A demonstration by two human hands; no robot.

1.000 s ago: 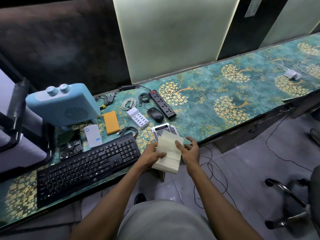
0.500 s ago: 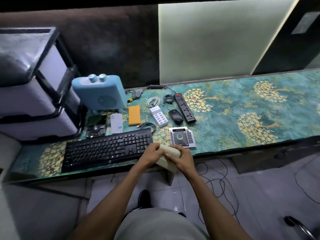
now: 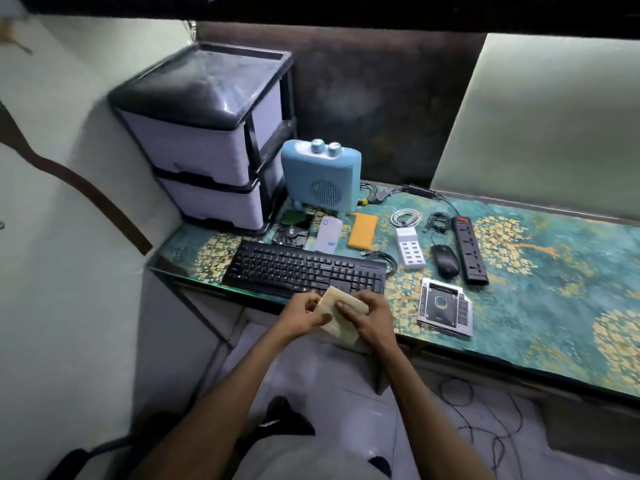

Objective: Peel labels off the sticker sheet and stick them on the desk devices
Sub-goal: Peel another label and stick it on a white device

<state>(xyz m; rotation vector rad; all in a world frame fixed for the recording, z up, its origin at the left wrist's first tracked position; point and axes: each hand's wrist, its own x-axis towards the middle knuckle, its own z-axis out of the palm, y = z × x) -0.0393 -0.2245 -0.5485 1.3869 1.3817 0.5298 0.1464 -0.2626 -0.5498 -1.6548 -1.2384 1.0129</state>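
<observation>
Both hands are now sitting lower over the desk (image 3: pixel 519 306) edge; left hand (image 3: pixel 304 315) and right hand (image 3: pixel 372 318) fingers are pinching the sticker sheet (image 3: pixel 341 318) beside the keyboard (image 3: pixel 304 270).

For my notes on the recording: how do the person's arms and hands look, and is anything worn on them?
Both forearms are bare up to the lower edge of the head view; no sleeve shows. The left hand and the right hand have no glove. No watch, bracelet or ring can be seen on the wrists or fingers, though the picture is slightly blurred.
</observation>
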